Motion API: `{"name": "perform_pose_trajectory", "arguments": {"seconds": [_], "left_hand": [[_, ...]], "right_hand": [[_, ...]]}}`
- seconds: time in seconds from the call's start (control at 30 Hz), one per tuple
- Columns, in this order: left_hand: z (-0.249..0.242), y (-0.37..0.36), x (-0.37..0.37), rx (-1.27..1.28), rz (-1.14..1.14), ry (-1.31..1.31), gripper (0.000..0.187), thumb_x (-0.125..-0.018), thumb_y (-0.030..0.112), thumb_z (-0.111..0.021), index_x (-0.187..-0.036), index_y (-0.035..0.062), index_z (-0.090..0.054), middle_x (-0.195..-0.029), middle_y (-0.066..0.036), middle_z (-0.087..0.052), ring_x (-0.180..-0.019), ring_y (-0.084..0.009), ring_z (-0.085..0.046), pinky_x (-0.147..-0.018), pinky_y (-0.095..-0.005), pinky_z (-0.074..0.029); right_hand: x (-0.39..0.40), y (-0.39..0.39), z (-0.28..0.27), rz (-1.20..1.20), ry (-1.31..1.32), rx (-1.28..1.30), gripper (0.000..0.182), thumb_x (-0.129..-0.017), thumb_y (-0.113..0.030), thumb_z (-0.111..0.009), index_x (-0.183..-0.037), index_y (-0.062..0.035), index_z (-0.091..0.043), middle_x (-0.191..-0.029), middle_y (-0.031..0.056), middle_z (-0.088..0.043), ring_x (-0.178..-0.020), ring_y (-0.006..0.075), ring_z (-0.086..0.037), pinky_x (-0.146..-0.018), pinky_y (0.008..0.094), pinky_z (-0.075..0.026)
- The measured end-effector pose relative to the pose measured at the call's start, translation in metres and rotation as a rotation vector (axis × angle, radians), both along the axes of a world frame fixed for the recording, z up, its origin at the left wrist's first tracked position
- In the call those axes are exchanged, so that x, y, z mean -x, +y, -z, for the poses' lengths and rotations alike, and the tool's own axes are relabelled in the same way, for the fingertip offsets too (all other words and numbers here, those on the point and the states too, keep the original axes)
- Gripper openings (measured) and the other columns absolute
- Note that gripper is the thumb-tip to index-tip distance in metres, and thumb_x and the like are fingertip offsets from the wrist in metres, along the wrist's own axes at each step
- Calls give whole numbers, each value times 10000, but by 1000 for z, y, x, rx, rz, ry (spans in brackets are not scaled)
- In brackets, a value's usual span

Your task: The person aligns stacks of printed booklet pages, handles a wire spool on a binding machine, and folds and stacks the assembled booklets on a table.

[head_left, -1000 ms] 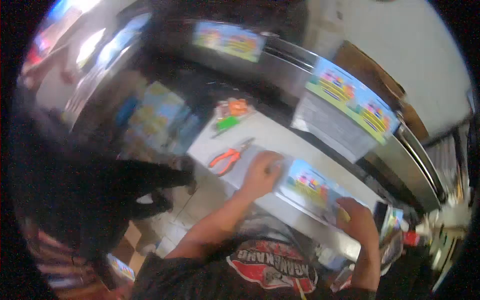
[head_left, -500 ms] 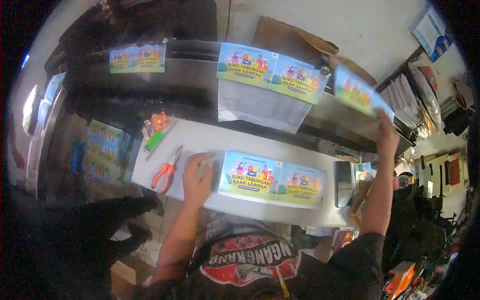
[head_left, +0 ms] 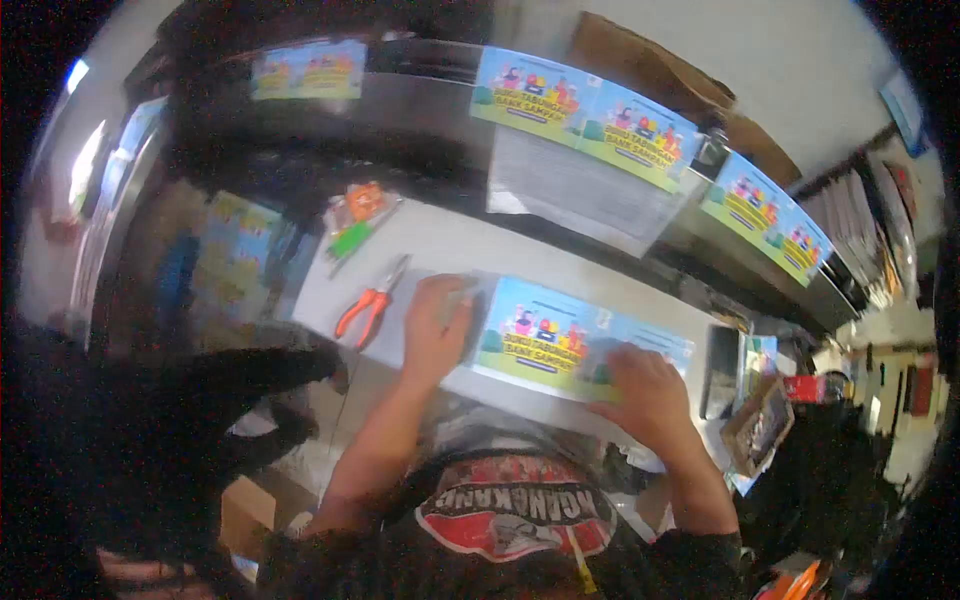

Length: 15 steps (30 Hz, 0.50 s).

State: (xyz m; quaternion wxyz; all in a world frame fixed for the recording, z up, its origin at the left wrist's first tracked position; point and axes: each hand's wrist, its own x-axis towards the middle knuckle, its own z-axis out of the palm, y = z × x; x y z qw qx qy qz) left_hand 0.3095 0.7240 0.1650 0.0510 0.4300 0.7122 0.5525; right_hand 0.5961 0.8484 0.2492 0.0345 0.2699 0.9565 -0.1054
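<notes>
My left hand rests on the white table, just left of a printed sheet reading "Buku Tabungan Bank Sampah". Its thumb and fingers are apart and nothing shows between them. Over the right half of that sheet lies my right hand, its fingers spread and holding nothing visible. Pliers with orange handles lie to the left of my left hand. Behind them is a small orange and green item. A dark phone is on the right end of the table.
Two joined printed covers lie on grey-white paper on the dark surface behind. Another cover is at right, one more at far left. A small framed box stands beyond the phone.
My right hand has come down from the cover at the back right, which it let go, to the sheet on the table. The whole view has shifted.
</notes>
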Motion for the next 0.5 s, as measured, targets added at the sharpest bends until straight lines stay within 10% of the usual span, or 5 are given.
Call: {"name": "perform_pose_trajectory", "arguments": {"seconds": [0.3,0.5], "left_hand": [[7,-5,4,-23,6,-27,246,-834,95,-662,-1070,31,-630,-1064,-170,-609,-1023,-349,-584,-902,-410,-468],[11,-7,5,-64,32,-49,255,-837,91,-661,-1081,25,-623,-1070,-175,-610,-1019,-353,-585,-897,-406,-470]], "right_hand": [[12,18,-29,12,24,208,518,-774,-296,-737,-1243,-117,-608,-1215,146,-631,-1103,347,-605,-933,458,-495],[-24,92,-69,165,23,-108,150,-862,-86,-552,-919,-14,-671,-853,185,-671,-791,358,-673,-679,431,-510]]}}
